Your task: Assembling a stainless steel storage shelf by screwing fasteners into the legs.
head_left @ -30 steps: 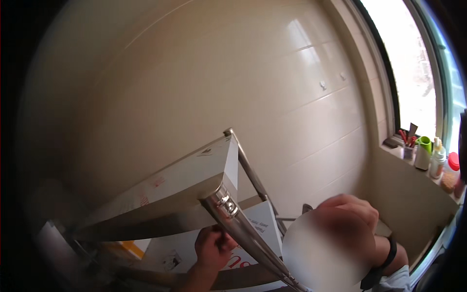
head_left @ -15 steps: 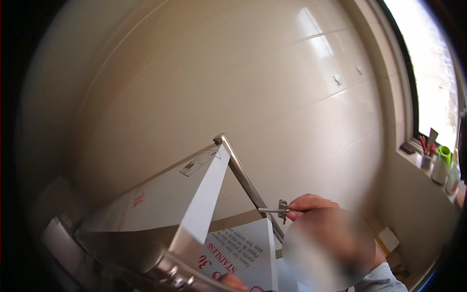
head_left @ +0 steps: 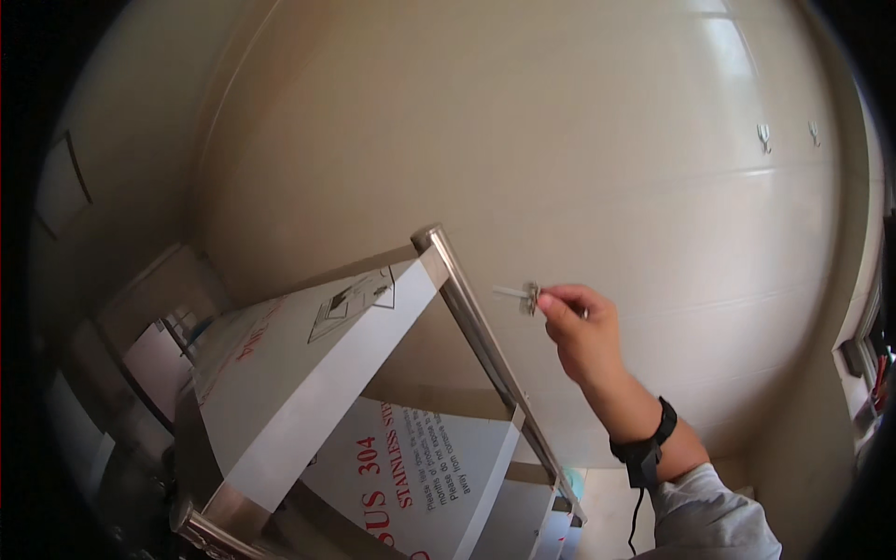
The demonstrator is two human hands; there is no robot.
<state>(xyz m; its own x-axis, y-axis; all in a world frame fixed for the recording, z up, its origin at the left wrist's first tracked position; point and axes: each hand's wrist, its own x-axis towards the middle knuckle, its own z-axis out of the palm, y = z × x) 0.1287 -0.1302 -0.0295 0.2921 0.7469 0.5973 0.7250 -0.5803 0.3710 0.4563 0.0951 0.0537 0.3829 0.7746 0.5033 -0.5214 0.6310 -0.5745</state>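
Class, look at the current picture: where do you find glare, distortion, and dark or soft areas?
In the head view, pale glare streaks the tiled wall at upper right; fisheye bending curves its lines, with black corners; the far left is dim and soft, while the right hand is clearer, though its small metal part lacks crisp detail.

I see red lettering (head_left: 254, 342) and, toward the far right corner, a dark framed drawing (head_left: 350, 303) on the upper shelf (head_left: 308, 397); the lower shelf (head_left: 481, 499) bears large red letters and digits (head_left: 371, 481) beside small dark lines of text (head_left: 443, 462).
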